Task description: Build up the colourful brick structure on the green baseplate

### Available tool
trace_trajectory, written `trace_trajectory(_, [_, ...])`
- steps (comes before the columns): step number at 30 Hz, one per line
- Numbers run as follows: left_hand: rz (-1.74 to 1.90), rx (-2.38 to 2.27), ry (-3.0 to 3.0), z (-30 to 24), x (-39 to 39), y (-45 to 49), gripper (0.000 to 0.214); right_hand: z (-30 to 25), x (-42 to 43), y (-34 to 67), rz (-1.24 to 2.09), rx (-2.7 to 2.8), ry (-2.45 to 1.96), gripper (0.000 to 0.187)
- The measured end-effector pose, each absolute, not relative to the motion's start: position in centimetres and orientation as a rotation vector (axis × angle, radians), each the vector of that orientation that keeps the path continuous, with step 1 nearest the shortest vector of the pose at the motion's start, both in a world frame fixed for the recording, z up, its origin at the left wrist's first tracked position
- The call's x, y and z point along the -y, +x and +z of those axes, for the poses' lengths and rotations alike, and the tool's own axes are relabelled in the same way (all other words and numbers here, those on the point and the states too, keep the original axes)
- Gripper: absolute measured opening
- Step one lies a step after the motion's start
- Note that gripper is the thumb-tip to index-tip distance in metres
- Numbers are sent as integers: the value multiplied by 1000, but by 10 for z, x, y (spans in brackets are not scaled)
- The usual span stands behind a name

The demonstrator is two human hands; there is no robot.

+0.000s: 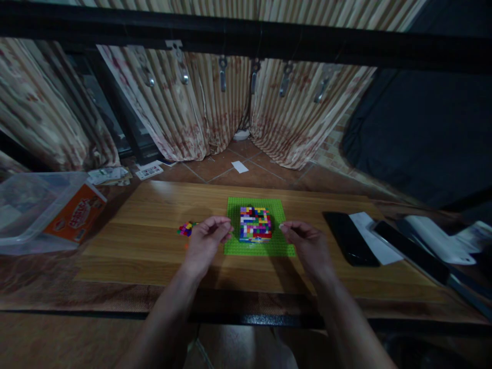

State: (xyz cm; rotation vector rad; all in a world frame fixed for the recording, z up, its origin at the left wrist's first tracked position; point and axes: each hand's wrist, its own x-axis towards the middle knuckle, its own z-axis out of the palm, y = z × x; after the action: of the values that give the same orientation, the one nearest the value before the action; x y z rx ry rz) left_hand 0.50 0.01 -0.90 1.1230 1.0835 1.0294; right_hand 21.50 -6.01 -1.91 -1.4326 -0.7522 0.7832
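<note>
A block of many-coloured small bricks [255, 224] stands on a green baseplate [277, 207] in the middle of a wooden board. My left hand [205, 240] hovers at the plate's left edge with its fingers curled inward; what they hold, if anything, is hidden. My right hand [305, 241] is at the plate's right edge, thumb and forefinger pinched on a tiny pale piece. A small heap of loose coloured bricks [186, 228] lies just left of my left hand.
A clear plastic tub [23, 205] with an orange box [75, 212] sits at the far left. A black phone [349, 238], white paper [374, 236] and another dark flat device [411, 251] lie at the right. Curtains hang behind.
</note>
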Motion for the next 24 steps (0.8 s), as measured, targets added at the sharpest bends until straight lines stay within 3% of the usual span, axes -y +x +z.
trace_trajectory(8, [958,-1462,1653,-23,-18,-26,22,-31,52,206,848,789,-1443,21])
trace_trajectory(24, [820,-1463,1830,-13,-10,-19,17,-36,46,201,833,723,-1388,20])
